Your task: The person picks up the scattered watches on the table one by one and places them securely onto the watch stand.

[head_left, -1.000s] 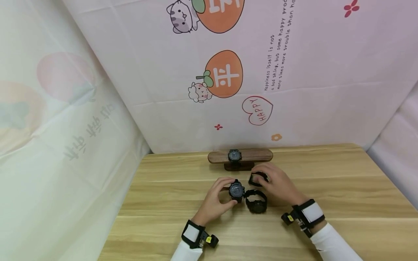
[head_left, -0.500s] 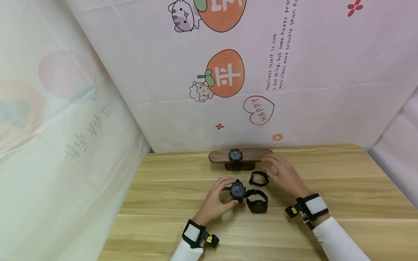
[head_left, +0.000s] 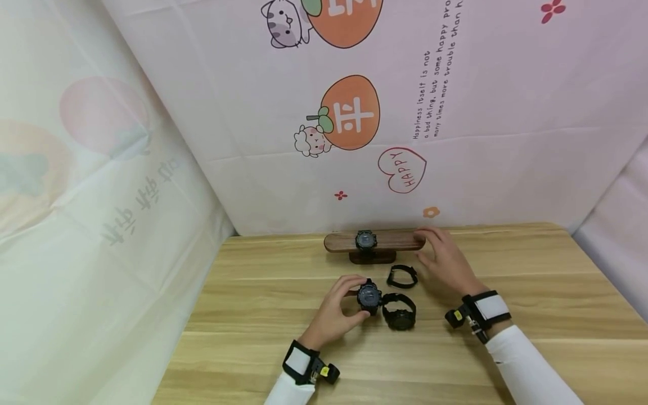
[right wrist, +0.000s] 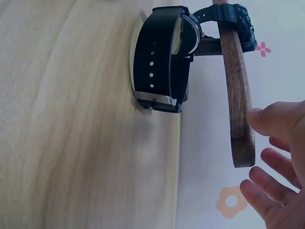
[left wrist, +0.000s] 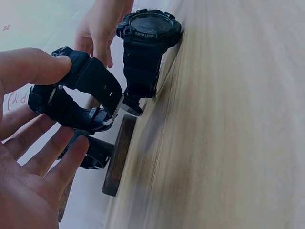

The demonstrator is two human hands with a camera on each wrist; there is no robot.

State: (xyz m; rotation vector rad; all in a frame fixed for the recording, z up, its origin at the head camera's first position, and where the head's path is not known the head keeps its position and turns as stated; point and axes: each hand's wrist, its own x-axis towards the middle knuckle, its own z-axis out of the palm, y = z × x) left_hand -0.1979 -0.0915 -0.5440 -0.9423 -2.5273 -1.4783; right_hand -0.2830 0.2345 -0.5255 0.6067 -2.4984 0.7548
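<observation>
We see white printed cloth (head_left: pixel 243 112) at back, w/ orange fruit, cartoon animals, a heart & lettering, mostly running sideways. In front of it we have the wood-grain table (head_left: pixel 243 320). Near its far edge, approx. mid-table, we find the dark wood stand (head_left: pixel 395 241), a long round-ended bar on a low base; it carries one watch, the stand watch (head_left: pixel 365 240), strapped round the bar, dial facing us, a bit L of centre. Next, hands: the R hand (head_left: pixel 448 261) is at the bar's R end, fingers spread & loose, thumb tip at the bar's edge; can't tell for sure if it's touching. The L hand (head_left: pixel 331 316) grasps the held watch (head_left: pixel 368 296) btwn thumb & fingers, dial up, strap looped, in front of the stand. Each wrist wears a black band (head_left: pixel 300 361) w/ a small cam. Then the loose watches: the chunky black watch (head_left: pixel 401 319) sits on the table just R of the held one, strap closed in a loop. Behind it, nearer the stand, is the slim watch (right wrist: pixel 152 57), on its side, strap also looped, w/ pale holes & a metal buckle.
</observation>
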